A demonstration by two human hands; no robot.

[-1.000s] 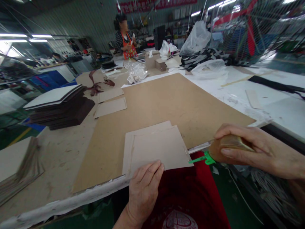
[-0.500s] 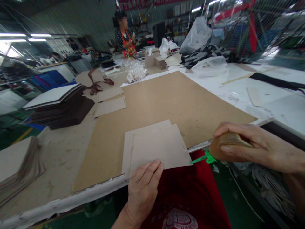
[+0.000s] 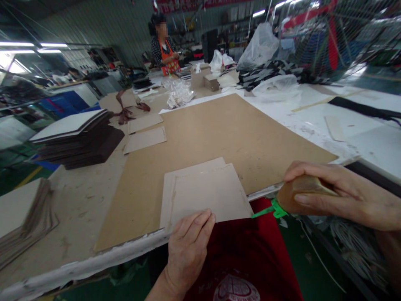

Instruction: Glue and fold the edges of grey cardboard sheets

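My left hand [image 3: 190,244] holds the near edge of a greyish-beige cardboard sheet [image 3: 209,190], fingers together on top; its thumb is hidden. This sheet overlaps another cardboard sheet [image 3: 167,182], and its near right corner sticks out past the table edge. Thin glossy lines run along the top sheet's left and far edges. In my right hand [image 3: 332,188] is an amber squeeze bottle [image 3: 297,194] of glue, tipped on its side, fingers wrapped round it. The bottle's green nozzle [image 3: 265,212] points left, its tip at the sheet's near right corner.
Under the sheets lies a large brown board [image 3: 213,125]. Two small cardboard pieces [image 3: 145,140] lie at its far left. Stacks of dark panels [image 3: 81,142] and beige sheets [image 3: 23,209] stand left. A person [image 3: 164,46] in an orange apron stands across the table.
The glue bottle and my right hand have shifted slightly right. My left hand and the sheets keep their place. The person across the table has lowered their hands.
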